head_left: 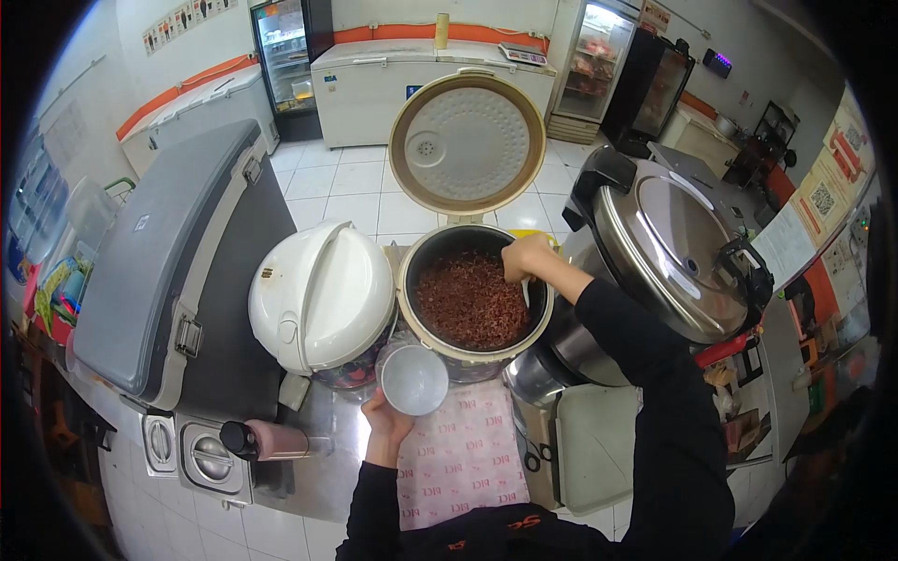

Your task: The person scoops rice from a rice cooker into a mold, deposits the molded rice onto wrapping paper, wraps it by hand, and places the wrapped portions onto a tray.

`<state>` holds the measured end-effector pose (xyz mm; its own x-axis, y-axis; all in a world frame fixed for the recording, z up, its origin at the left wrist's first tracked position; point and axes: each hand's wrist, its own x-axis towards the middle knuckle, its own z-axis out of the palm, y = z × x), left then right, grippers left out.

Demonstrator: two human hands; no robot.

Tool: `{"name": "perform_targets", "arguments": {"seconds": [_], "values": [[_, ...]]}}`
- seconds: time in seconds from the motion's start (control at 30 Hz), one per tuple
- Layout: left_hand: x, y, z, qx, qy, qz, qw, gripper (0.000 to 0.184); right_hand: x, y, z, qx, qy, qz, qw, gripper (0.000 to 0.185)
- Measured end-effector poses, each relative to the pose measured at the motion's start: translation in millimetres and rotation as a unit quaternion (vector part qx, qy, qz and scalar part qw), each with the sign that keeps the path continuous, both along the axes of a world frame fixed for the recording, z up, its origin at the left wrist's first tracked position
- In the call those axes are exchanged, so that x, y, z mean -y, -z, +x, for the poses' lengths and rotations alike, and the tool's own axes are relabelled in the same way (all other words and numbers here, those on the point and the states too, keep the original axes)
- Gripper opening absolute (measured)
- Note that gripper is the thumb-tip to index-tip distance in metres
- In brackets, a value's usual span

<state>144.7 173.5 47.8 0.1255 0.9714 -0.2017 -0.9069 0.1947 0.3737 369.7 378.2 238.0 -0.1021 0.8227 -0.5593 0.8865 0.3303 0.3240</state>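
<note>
My left hand [387,417] is closed on the side of a small whitish bowl [415,381], held in front of an open rice cooker [405,313]. No food shows inside the bowl. Reddish-brown cooked rice [468,297] fills much of the cooker's dark inner pot, and its round lid [472,140] stands raised behind. My right hand [528,258] reaches over the pot's right rim with fingers wrapped round a white rice paddle [526,293], which points down along the pot's right wall. The paddle's lower end is hard to make out.
A closed white rice cooker [323,297] stands left, beside a large grey cooler box [173,271]. On the right is a big steel pot with a clamped lid [669,243]. Pink printed paper [460,444], scissors [535,456], a greenish tray [595,449] and a pink bottle [279,439] lie nearer me.
</note>
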Motion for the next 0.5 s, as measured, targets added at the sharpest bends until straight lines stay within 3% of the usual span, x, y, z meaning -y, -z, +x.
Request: {"name": "perform_targets", "arguments": {"seconds": [0.07, 0.3, 0.4, 0.5], "values": [[-3.8, -0.9, 0.8, -0.021, 0.025, 0.058, 0.998, 0.061, 2.7, 6.2, -7.1, 0.001, -0.036, 0.021, 0.999, 0.031], [-5.0, 11.0, -7.9, -0.003, 0.067, 0.065, 0.996, 0.067, 17.5, 28.8, -35.0, 0.006, -0.128, 0.064, 0.99, 0.029], [-0.4, 13.8, -6.8, -0.008, 0.074, 0.046, 0.996, 0.07, 41.8, 51.9, -38.9, -0.006, -0.247, 0.17, 0.954, 0.015], [-1.0, 14.6, -7.6, -0.009, 0.081, 0.065, 0.995, 0.071, 57.5, 53.4, -38.0, -0.037, -0.316, 0.196, 0.927, 0.011]]}}
